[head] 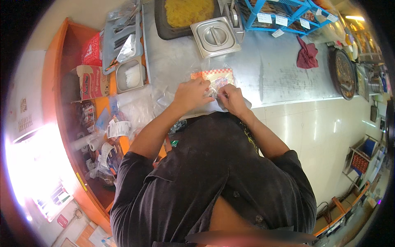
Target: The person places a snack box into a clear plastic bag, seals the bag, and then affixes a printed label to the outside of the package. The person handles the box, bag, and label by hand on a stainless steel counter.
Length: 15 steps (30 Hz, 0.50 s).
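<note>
At the near edge of a steel table (247, 71), my left hand (193, 94) and my right hand (233, 98) face each other over a clear plastic bag (213, 65). Fingers of both hands pinch its gathered near end. Inside or beneath the clear plastic is a printed orange-and-cream packet (220, 77) with a checkered border. Finer detail between the fingertips is too small to tell. Just beyond the packet stands a square steel container with a handled lid (215, 37).
A dark tray of yellow food (189, 14) is at the back. Blue racks (256, 15), a red cloth (307, 54) and a round dark pan (342, 74) are to the right. On the left are a steel container of white contents (131, 77), a cutlery tray (106, 46) and loose plastic bags (135, 106).
</note>
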Tool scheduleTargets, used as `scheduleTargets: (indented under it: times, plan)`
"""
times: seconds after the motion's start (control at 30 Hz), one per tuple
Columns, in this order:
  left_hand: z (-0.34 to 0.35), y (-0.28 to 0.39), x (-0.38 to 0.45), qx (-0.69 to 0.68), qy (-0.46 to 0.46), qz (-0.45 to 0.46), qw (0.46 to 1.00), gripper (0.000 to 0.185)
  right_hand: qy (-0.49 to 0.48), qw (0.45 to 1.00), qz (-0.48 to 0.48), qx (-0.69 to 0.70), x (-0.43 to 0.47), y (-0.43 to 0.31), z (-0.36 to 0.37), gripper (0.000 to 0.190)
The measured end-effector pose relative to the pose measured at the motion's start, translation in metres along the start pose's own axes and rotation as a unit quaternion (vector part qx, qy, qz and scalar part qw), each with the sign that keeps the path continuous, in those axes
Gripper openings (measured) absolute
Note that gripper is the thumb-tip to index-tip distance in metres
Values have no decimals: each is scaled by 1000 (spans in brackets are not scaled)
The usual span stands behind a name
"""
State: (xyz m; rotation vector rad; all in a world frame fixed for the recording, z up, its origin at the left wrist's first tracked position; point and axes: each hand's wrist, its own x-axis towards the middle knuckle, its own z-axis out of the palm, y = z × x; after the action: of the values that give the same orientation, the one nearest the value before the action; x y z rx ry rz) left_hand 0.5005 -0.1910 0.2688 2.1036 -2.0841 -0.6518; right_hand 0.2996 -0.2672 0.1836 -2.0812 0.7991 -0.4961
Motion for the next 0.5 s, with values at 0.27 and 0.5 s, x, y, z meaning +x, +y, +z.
scheduleTargets:
  times: [0.27, 0.5]
  plan:
    - [34, -3, 12, -40, -4, 71, 997, 26, 32, 991, -23, -131, -16, -15, 3, 10]
    - [41, -30, 29, -220, -6, 51, 974, 17, 135, 973, -88, -163, -33, -15, 31, 20]
